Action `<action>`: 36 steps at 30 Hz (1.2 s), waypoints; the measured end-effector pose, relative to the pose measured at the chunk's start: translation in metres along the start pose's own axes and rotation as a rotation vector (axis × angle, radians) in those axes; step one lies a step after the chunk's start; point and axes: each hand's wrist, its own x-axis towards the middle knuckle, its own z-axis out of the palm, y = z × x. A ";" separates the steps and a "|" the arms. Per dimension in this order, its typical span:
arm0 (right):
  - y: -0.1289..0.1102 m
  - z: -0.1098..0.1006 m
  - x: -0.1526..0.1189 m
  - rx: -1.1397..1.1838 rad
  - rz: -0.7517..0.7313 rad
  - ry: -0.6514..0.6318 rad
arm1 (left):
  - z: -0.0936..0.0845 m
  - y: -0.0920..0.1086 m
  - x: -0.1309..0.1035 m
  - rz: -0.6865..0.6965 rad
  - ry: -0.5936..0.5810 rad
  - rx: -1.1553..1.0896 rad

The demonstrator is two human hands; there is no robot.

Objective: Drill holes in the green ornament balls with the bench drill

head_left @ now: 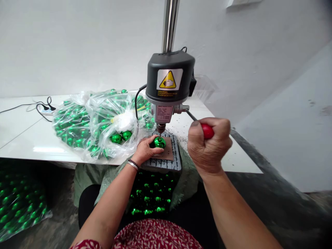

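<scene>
A small drill press with a black head stands at the middle of the white table. Under its chuck a shiny green ball rests on a brown board over the grey base plate. My left hand grips the ball from the left, thumb and fingers round its sides. At the right, my right hand is closed round the red knob of the press lever. The bit's tip is too small to make out against the ball.
An open clear bag of green balls covers the table's left part. More green balls lie below the press, others in a bag on the floor. Behind are a power strip and a clear plastic container. Dark shavings dot the table.
</scene>
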 end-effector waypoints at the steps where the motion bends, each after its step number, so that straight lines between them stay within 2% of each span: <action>1: 0.001 0.000 -0.001 0.000 -0.009 0.004 | 0.000 0.001 0.000 -0.005 -0.004 -0.003; 10: 0.005 -0.002 -0.020 0.062 0.049 -0.029 | 0.000 0.001 -0.001 -0.022 0.017 -0.015; 12: 0.001 0.002 -0.006 0.099 0.103 -0.007 | 0.001 -0.001 0.000 -0.014 0.023 -0.018; 14: -0.004 0.010 0.021 0.123 0.141 -0.008 | 0.002 -0.002 0.000 -0.004 0.033 -0.016; 18: -0.014 0.026 0.084 0.133 0.377 -0.184 | 0.000 0.002 -0.007 0.048 0.010 -0.066; 20: -0.017 0.030 0.100 0.095 0.435 -0.229 | -0.006 0.006 -0.018 0.066 -0.028 -0.124; 22: -0.017 0.031 0.105 0.074 0.450 -0.251 | -0.017 0.009 -0.034 0.072 -0.096 -0.143; 25: -0.014 0.031 0.100 0.074 0.422 -0.251 | -0.043 0.012 -0.062 0.073 -0.218 -0.103; 27: -0.011 0.031 0.097 0.090 0.388 -0.228 | -0.062 0.015 -0.078 0.058 -0.250 -0.058; 29: -0.009 0.032 0.096 0.103 0.376 -0.205 | -0.081 0.019 -0.087 0.020 -0.192 -0.008; 31: -0.008 0.034 0.096 0.089 0.401 -0.192 | -0.096 0.023 -0.086 -0.048 -0.056 0.068; 34: -0.008 0.034 0.097 0.083 0.396 -0.189 | -0.110 0.019 -0.063 -0.125 0.158 0.325; 36: -0.009 0.033 0.096 0.095 0.368 -0.182 | -0.114 0.009 -0.039 -0.115 0.181 0.582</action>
